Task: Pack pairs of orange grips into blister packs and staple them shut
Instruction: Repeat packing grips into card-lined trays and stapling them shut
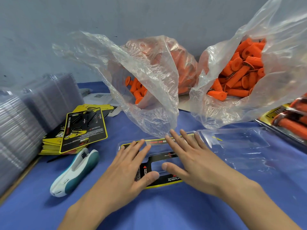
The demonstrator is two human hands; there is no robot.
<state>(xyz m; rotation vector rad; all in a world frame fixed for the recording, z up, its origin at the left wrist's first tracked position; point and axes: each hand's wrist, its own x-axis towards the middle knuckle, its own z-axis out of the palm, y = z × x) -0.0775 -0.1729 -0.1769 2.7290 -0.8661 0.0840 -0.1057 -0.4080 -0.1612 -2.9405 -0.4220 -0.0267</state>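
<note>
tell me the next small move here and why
Probably lift the right hand to the nearby open bag and take two orange grips: it and the left hand lie flat on the card in the open blister pack, whose cavities hold no grips.

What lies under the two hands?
A black-and-yellow printed card in an open clear plastic blister pack. The left hand and right hand cover much of it.
</note>
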